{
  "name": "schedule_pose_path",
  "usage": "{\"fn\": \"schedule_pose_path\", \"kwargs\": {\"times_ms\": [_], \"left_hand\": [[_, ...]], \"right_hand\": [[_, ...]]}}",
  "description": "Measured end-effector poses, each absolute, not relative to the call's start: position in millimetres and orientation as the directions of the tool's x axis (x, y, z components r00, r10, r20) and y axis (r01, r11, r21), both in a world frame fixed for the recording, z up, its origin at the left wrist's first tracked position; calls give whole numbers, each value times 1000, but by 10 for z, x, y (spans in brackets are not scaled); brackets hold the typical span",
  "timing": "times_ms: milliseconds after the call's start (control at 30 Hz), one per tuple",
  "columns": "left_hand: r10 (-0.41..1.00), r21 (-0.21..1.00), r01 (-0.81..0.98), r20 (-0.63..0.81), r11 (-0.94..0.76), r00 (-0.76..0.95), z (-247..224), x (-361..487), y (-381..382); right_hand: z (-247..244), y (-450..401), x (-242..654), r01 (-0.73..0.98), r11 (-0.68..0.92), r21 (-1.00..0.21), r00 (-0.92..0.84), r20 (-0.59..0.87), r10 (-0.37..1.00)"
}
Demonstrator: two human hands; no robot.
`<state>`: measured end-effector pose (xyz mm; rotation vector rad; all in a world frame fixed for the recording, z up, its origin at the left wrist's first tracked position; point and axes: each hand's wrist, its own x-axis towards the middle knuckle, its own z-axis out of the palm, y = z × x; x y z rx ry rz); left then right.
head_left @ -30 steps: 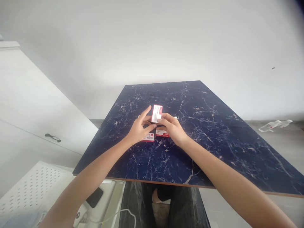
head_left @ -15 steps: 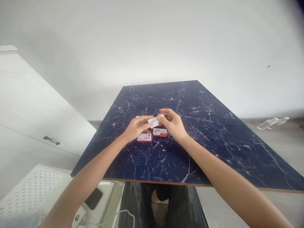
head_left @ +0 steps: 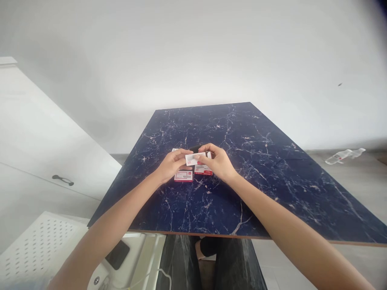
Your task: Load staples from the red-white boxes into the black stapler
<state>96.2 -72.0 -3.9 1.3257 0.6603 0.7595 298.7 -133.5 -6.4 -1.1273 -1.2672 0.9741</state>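
Observation:
Both hands grip a small white-and-red box above the table, its pale printed face turned up. My left hand is closed on the left end. At the other end my right hand pinches it, thumb across the top and fingers behind. Below them on the table lie two similar boxes with grey bar pictures, a left box and a right box, the latter partly covered by the held one. Something white, mostly hidden, shows behind my left fingers.
The dark blue marbled table stands against a white wall. A white cabinet is on the left. Below the near edge, a dark phone lies on a white surface beside a cable. A clear plastic bottle lies on the floor at right.
The held box has turned flatter and moved slightly down and left, now overlapping the right box from my view. My right hand has shifted a little lower with it.

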Motion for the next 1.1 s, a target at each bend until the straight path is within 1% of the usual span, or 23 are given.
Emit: {"fn": "schedule_pose_path", "kwargs": {"times_ms": [167,300,400,500,600,667,733,767,800,867,933,967,1033,1100], "left_hand": [[884,982,-182,36,56,466,-5,929,-621],[906,967,-241,30,80,422,2,908,-562],[915,948,-308,58,75,400,19,905,-558],[914,941,-336,111,29,390,88,897,-601],[890,951,-303,183,-54,417,179,881,-672],[878,953,-283,224,-106,424,216,871,-702],[882,951,-275,244,-138,403,221,862,-698],[889,951,-276,246,-142,387,212,859,-685],[896,950,-279,242,-141,373,198,857,-667],[905,948,-290,231,-127,357,165,855,-633],[903,949,-292,226,-119,366,142,859,-618],[899,949,-292,229,-120,374,138,861,-619],[892,948,-292,239,-128,383,143,866,-632],[895,948,-285,245,-140,373,157,868,-644]], "right_hand": [[-51,-1271,3100,3,222,-975,132,220,967],[-39,-1249,3188,90,253,-963,157,265,951],[-58,-1265,3164,132,250,-959,126,266,956],[-87,-1304,3057,131,212,-968,39,219,975],[-114,-1355,2907,69,162,-984,-35,160,987],[-123,-1384,2822,-12,122,-992,-61,123,991],[-117,-1402,2780,-82,78,-994,-72,84,994],[-109,-1406,2779,-89,58,-994,-71,65,995],[-99,-1408,2790,-66,47,-997,-67,51,996],[-75,-1406,2836,70,70,-995,-62,66,996],[-54,-1401,2889,220,161,-962,-67,150,986],[-45,-1398,2912,266,214,-940,-81,199,977],[-31,-1395,2942,299,283,-911,-122,257,959],[-22,-1399,2955,308,273,-912,-168,230,959]]}}
